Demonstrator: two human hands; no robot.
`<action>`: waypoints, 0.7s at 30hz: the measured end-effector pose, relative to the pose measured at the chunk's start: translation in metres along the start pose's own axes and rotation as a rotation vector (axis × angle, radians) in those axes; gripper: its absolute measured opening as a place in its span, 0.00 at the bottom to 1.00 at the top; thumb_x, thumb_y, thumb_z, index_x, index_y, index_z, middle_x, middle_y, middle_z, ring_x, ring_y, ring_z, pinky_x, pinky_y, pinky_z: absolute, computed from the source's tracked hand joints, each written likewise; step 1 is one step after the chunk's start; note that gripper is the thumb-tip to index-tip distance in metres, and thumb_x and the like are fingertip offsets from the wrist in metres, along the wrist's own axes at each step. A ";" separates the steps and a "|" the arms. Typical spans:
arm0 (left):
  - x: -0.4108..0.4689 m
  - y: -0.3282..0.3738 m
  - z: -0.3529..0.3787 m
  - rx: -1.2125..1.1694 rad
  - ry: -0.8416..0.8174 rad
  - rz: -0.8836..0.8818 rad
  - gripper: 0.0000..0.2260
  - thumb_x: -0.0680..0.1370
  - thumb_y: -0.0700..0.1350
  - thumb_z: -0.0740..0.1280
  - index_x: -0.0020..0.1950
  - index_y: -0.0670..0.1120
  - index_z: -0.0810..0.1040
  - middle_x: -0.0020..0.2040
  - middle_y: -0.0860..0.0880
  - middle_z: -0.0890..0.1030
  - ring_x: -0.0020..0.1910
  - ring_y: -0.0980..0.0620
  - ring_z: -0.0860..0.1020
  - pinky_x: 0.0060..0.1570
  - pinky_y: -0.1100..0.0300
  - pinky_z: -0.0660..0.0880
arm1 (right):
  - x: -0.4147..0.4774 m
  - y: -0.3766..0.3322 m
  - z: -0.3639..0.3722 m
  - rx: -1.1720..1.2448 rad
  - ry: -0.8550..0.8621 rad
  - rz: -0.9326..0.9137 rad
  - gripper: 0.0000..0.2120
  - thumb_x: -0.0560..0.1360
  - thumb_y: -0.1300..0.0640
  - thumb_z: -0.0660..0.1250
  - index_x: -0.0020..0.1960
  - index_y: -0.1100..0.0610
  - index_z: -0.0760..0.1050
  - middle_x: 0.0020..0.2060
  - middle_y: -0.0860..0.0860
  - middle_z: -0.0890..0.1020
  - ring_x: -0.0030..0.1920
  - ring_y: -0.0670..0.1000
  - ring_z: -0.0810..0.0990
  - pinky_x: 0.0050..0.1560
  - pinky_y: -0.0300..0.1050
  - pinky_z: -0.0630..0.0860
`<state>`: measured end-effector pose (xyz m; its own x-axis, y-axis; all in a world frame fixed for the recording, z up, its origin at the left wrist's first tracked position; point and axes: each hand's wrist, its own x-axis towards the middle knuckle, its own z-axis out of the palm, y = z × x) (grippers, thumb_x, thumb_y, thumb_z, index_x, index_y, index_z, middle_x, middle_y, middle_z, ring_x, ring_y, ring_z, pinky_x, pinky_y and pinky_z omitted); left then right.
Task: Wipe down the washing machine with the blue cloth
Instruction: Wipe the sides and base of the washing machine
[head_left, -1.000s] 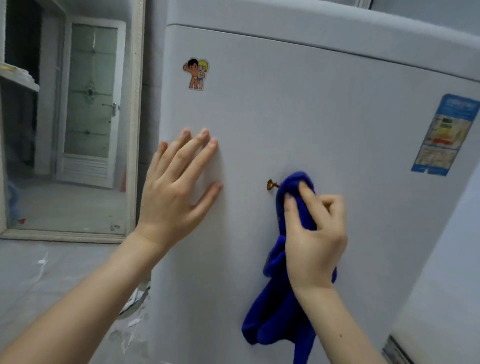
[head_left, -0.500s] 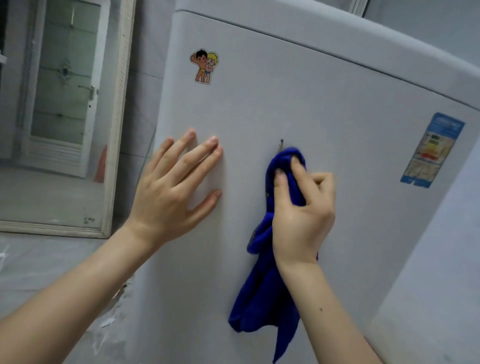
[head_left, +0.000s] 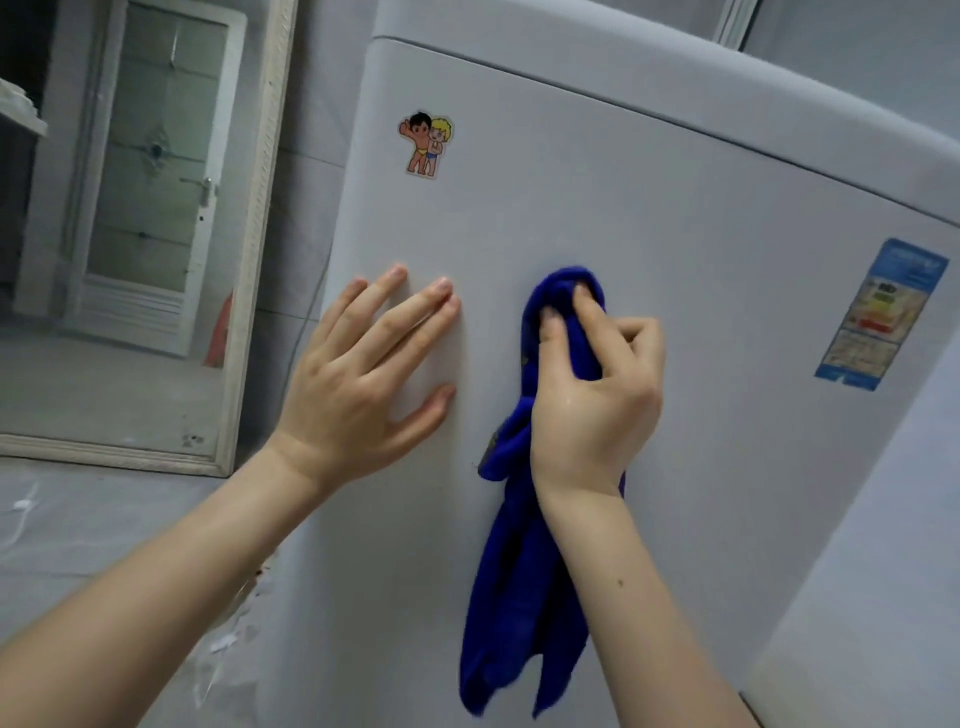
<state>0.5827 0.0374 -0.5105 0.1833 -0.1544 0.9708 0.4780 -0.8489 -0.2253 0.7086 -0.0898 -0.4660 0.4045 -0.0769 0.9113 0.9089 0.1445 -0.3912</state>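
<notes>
Head view: one white washer (head_left: 649, 291), its front panel filling most of the frame.
Cloth: one blue cloth (head_left: 514, 597), bunched at the top against the washer's front near mid-panel, the rest hanging loose down the panel.
Right hand (head_left: 592, 395): closed around the cloth's upper part, thumb and forefinger pinching the bunched top against the panel.
Left hand (head_left: 358, 384): open, fingers spread, palm flat on the panel just left of the cloth, holding nothing.
Stickers: two on the panel; one cartoon sticker (head_left: 426, 144) with two figures at upper left, one blue label (head_left: 880, 314) at the right edge.
Mirror (head_left: 249, 270): one, framed, leaning left of the washer, reflecting a door.
Containers: none distinguishable; the washer's inside is hidden.
</notes>
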 end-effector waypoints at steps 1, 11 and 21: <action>0.000 0.000 0.000 -0.005 -0.002 0.004 0.26 0.78 0.50 0.68 0.74 0.42 0.72 0.74 0.45 0.72 0.75 0.39 0.68 0.71 0.39 0.67 | -0.004 0.002 -0.002 -0.016 -0.011 -0.005 0.12 0.74 0.55 0.73 0.57 0.52 0.83 0.41 0.51 0.74 0.38 0.44 0.71 0.40 0.28 0.67; 0.001 0.002 -0.002 -0.008 -0.006 -0.009 0.25 0.79 0.50 0.68 0.74 0.42 0.72 0.75 0.45 0.71 0.75 0.40 0.67 0.72 0.40 0.66 | -0.072 0.030 -0.037 -0.093 -0.119 0.068 0.12 0.68 0.64 0.78 0.50 0.57 0.85 0.36 0.54 0.72 0.35 0.47 0.69 0.38 0.32 0.65; 0.002 0.000 -0.002 0.030 0.003 0.007 0.26 0.79 0.52 0.67 0.75 0.44 0.71 0.75 0.46 0.72 0.75 0.41 0.67 0.75 0.41 0.61 | -0.026 0.019 -0.020 -0.077 -0.066 -0.074 0.12 0.72 0.58 0.75 0.56 0.54 0.84 0.39 0.51 0.73 0.36 0.44 0.70 0.40 0.26 0.66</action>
<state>0.5812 0.0362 -0.5084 0.1837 -0.1617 0.9696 0.5026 -0.8322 -0.2340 0.7175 -0.1051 -0.5000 0.3306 -0.0186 0.9436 0.9422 0.0641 -0.3289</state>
